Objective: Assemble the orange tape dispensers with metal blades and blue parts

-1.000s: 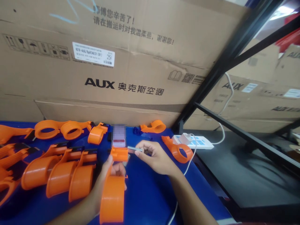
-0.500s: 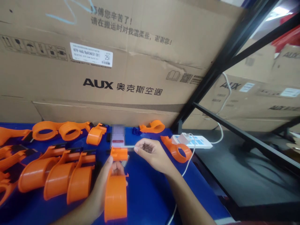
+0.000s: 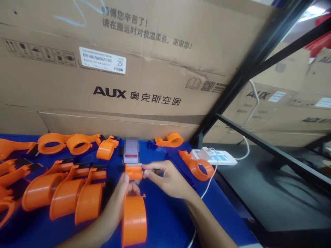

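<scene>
In my left hand (image 3: 126, 187) is an orange tape dispenser (image 3: 134, 220), its round ring hanging down and its head pointing away from me. My left thumb presses beside the head, with fingers curled behind it. A thin metal blade strip (image 3: 133, 164), toothed along one edge in the earlier view, lies across the top of the head. My right hand (image 3: 168, 177) pinches the strip's right end between thumb and forefinger. Just beyond, a phone with a lit screen (image 3: 131, 156) lies on the blue table. Small parts under the dispenser's head are mostly hidden.
Several orange tape dispensers (image 3: 89, 203) stand in rows at left. Two more lie at right, one (image 3: 170, 140) behind my hand, another (image 3: 200, 168) by a white power strip (image 3: 219, 156). A white cable (image 3: 210, 175) crosses the table. Large cartons (image 3: 155, 69) and a black frame (image 3: 241, 75) stand behind.
My right hand has come left and slightly down, bringing the blade strip onto the dispenser's head. My left hand and the dispenser have shifted a little right.
</scene>
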`<action>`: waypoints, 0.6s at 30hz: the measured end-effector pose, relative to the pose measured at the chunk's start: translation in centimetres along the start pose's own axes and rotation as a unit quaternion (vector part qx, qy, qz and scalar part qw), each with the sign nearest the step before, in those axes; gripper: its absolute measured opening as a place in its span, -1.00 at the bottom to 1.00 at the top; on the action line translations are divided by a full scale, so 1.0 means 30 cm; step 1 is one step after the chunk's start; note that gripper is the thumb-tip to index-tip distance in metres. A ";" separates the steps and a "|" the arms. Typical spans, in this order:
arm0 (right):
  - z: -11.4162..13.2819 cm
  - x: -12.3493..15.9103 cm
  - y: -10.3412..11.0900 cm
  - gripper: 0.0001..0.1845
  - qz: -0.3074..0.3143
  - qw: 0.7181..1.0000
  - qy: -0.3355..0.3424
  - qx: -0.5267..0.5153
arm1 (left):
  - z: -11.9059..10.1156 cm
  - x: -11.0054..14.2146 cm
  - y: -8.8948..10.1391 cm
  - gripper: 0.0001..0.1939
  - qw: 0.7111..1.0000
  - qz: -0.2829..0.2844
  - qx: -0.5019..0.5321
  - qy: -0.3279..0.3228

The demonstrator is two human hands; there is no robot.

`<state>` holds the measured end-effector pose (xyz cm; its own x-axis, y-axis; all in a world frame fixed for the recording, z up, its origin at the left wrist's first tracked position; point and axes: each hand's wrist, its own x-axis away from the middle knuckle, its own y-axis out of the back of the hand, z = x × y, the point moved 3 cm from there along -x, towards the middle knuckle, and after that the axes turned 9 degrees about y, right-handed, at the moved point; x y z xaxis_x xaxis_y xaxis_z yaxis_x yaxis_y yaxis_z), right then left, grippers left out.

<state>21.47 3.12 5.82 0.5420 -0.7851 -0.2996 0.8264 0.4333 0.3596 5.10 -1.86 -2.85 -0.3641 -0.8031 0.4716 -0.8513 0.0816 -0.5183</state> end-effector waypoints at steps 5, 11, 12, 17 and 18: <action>0.008 -0.006 -0.008 -0.61 0.006 0.999 0.008 0.034 | -0.008 -0.001 0.003 -0.25 1.000 -0.008 0.004 -0.005; -0.070 -0.020 -0.007 -0.68 -0.071 0.983 0.041 0.163 | 0.026 0.000 -0.010 -0.27 0.999 0.025 0.030 -0.013; -0.085 -0.021 -0.019 -0.71 -0.074 0.971 0.058 0.219 | 0.034 0.003 -0.014 -0.28 0.999 0.026 0.026 -0.024; -0.140 -0.017 -0.130 -0.63 -0.002 0.917 0.096 0.386 | 0.051 0.018 -0.037 -0.33 0.997 0.052 0.012 -0.064; -0.145 -0.016 -0.148 -0.65 0.006 0.912 0.089 0.400 | 0.050 0.019 -0.038 -0.35 0.996 0.056 0.015 -0.071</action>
<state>18.20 3.49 0.52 0.6250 -0.6673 -0.4051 0.4833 -0.0768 0.8721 6.44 -3.31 -3.06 -0.3979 -0.8654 0.3046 -0.7952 0.1597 -0.5849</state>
